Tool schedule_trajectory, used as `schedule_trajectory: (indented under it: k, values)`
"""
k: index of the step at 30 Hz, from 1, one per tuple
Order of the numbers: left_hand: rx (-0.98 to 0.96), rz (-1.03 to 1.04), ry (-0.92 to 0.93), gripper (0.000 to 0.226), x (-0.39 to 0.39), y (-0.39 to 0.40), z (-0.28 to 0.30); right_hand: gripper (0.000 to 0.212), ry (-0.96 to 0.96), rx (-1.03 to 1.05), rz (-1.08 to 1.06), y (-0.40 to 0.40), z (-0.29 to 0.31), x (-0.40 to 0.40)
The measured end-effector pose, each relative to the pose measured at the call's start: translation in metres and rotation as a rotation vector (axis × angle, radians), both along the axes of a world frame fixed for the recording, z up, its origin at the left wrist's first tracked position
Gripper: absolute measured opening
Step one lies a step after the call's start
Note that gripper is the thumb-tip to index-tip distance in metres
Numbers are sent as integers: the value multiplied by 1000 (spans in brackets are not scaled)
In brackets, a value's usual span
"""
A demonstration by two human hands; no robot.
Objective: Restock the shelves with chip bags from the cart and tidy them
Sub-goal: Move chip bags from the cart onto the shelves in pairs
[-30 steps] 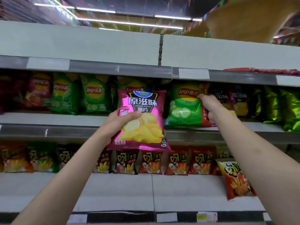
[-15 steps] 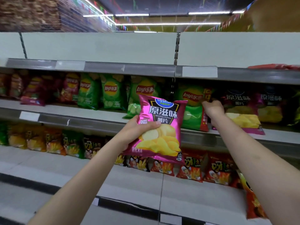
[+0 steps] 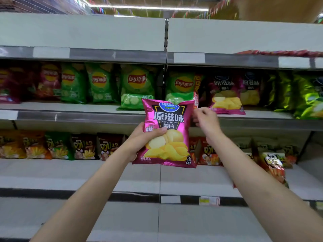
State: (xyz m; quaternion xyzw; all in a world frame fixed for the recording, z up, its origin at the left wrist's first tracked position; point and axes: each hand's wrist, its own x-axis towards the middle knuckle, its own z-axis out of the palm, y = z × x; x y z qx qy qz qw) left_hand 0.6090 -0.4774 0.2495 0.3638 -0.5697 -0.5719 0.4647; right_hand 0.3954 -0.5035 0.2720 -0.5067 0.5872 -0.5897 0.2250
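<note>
Since a moment ago our right hand (image 3: 206,119) has left the shelf, fingers loosely curled, empty. Left hand (image 3: 145,140) grips the pink bag (image 3: 168,133) at frame centre; one-handed, it may slip.

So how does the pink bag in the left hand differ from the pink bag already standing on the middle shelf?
The held pink bag is off the shelf, gripped by the left hand; the shelved pink bag stands on the middle shelf, free of either hand. The held bag is sharp and well lit, its print readable; the shelved one sits in shadow, blurred. Both carry the same pink design with yellow chips.
</note>
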Motion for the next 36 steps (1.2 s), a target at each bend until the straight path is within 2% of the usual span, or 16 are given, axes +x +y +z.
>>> schedule_trajectory:
  k: [3,7,11,14,15,19,21,25,27,30,32,36]
  values:
    - [19,-25,-3,67,3,14,-12,29,-87,65,171,29,-19,11]
    - [74,-42,20,85,-1,29,-31,70,-134,226,347,75,-39,20]
    - [100,-72,64,82,-13,48,-45,88,-141,325,413,110,-53,16]
    - [124,-69,127,82,-24,58,-51,115,-153,363,432,119,-58,10]
    - [137,-66,137,84,-27,59,-51,118,-154,362,416,121,-57,8]
    - [149,-134,135,98,-38,60,-46,104,-107,315,321,127,-51,-1]
    - [141,-160,139,88,-46,60,-41,89,-109,292,294,132,-49,-9]
    - [134,-210,139,84,-81,61,-34,100,-100,258,221,146,-42,-37]
    - [131,-249,142,84,-106,64,-31,83,-114,232,202,155,-38,-57]
    - [104,-311,144,65,-147,74,-28,67,-95,201,151,166,-34,-96]
    - [93,-343,136,57,-175,83,-25,67,-68,185,115,173,-32,-125]
    - [75,-371,93,55,-230,92,-20,66,-42,182,108,184,-29,-182]
